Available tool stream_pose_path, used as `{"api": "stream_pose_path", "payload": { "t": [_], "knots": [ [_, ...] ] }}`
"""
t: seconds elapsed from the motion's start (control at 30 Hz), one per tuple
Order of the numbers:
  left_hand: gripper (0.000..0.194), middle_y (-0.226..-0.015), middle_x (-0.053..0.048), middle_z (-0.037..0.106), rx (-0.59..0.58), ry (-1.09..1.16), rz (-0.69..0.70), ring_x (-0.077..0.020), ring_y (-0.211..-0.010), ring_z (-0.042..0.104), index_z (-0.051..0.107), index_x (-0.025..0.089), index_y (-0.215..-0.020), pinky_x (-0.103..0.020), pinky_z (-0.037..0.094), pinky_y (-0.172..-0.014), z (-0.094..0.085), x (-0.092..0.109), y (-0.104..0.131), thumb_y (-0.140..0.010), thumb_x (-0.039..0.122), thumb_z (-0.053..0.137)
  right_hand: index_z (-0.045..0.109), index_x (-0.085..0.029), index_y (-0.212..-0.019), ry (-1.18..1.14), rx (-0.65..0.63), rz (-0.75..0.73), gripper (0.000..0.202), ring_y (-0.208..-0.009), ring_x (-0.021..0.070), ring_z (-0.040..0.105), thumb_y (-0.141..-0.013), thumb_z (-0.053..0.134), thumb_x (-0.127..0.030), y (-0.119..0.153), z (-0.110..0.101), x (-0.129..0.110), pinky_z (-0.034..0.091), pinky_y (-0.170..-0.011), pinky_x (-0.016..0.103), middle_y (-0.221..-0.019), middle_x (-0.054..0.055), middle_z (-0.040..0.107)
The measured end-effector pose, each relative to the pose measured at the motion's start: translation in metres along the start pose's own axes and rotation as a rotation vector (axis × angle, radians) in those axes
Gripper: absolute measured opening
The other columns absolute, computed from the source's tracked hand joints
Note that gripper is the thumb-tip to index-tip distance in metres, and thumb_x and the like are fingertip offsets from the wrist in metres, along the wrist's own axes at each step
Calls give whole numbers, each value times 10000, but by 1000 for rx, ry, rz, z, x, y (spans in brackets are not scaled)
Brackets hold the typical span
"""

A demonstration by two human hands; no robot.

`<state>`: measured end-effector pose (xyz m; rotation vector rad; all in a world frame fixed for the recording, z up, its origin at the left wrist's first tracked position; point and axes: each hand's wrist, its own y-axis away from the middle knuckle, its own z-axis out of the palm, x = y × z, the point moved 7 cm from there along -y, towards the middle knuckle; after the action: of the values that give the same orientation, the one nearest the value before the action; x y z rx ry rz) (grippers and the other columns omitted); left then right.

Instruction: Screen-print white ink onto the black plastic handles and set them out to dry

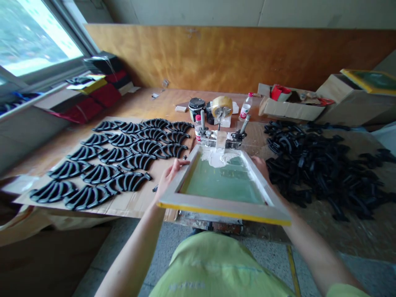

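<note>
A screen frame (213, 205) with a green mesh (221, 181) is tilted toward me, its far edge at a metal clamp (221, 139). White paste lies on the mesh near the clamp. My left hand (169, 175) is at the frame's left side, thumb and fingers around the edge. At the right side is my right hand (261, 167), mostly hidden behind the frame, with some fingers showing at the edge. Black curved parts (114, 154) lie in neat fanned rows on cardboard to the left. Many more black parts (321, 161) are heaped on the right.
Behind the clamp stand a black tub (196, 108), a tape roll (222, 106) and a bottle (246, 108). An open cardboard box (291, 110) is at the back right, near another yellow-edged frame (373, 82). Red and black boxes (103, 97) sit by the window.
</note>
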<state>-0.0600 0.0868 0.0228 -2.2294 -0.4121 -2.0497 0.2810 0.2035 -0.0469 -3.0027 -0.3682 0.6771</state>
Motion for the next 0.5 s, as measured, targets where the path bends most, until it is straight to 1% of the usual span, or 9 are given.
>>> {"api": "stream_pose_path", "payload": {
  "t": [0.03, 0.07, 0.13, 0.2, 0.27, 0.3, 0.37, 0.43, 0.5],
  "knots": [
    [585, -907, -53, 692, -31, -30, -61, -178, -740, 610, 723, 154, -1008, -233, 460, -577, 0, -16, 7, -781, 665, 551, 634, -166, -1196, -9, 76, 30, 357, -1140, 296, 514, -906, 426, -159, -8, -13, 3, 406, -1007, 459, -1175, 142, 591],
    [585, -902, -49, 690, -53, -45, -117, -181, -747, 609, 710, 159, -1076, -231, 459, -581, 1, -34, 14, -766, 641, 589, 608, -152, -1228, -19, 154, 4, 364, -1160, 295, 505, -906, 439, -171, -17, -23, -3, 397, -1024, 458, -1211, 150, 568],
    [681, -837, -35, 678, -71, -28, -204, -171, -706, 600, 609, 179, -1277, -229, 453, -574, 4, -72, 22, -742, 600, 639, 531, -156, -1308, -43, 263, -155, 431, -1211, 288, 474, -880, 536, -210, -35, -31, -35, 378, -1058, 448, -1315, 147, 491],
    [814, -771, -10, 656, -72, 1, -243, -150, -637, 583, 439, 206, -1434, -224, 442, -551, 8, -107, 23, -737, 571, 649, 491, -164, -1327, -35, 245, -344, 524, -1241, 295, 446, -827, 639, -221, -52, -20, -79, 373, -1065, 449, -1360, 148, 438],
    [845, -747, 4, 640, -67, -1, -257, -138, -602, 576, 354, 224, -1480, -219, 434, -533, 12, -134, 20, -753, 551, 633, 531, -160, -1242, 20, 148, -404, 450, -1183, 290, 483, -812, 659, -195, -66, 0, -111, 410, -1014, 431, -1270, 151, 499],
    [831, -753, 4, 640, -66, -9, -260, -137, -605, 581, 357, 227, -1478, -217, 435, -532, 13, -143, 19, -759, 545, 627, 563, -157, -1167, 59, 87, -393, 363, -1121, 280, 517, -816, 650, -182, -71, 12, -120, 433, -970, 408, -1184, 144, 548],
    [802, -774, -2, 648, -65, -17, -268, -143, -627, 593, 394, 226, -1457, -217, 443, -538, 14, -154, 16, -758, 545, 625, 601, -152, -1016, 144, -25, -351, 189, -991, 251, 561, -828, 617, -159, -69, 31, -125, 453, -887, 356, -1018, 122, 610],
    [786, -798, -9, 661, -73, -10, -281, -148, -647, 602, 425, 218, -1435, -221, 452, -553, 13, -157, 15, -755, 555, 627, 614, -145, -913, 203, -97, -373, 91, -918, 232, 567, -831, 576, -130, -53, 42, -124, 447, -839, 329, -927, 114, 631],
    [774, -812, -17, 669, -83, 2, -288, -154, -659, 609, 442, 207, -1423, -226, 460, -567, 14, -156, 16, -759, 561, 623, 623, -142, -865, 204, -138, -493, 120, -910, 230, 557, -818, 530, -82, -26, 44, -124, 436, -816, 325, -899, 115, 634]
  ]
}}
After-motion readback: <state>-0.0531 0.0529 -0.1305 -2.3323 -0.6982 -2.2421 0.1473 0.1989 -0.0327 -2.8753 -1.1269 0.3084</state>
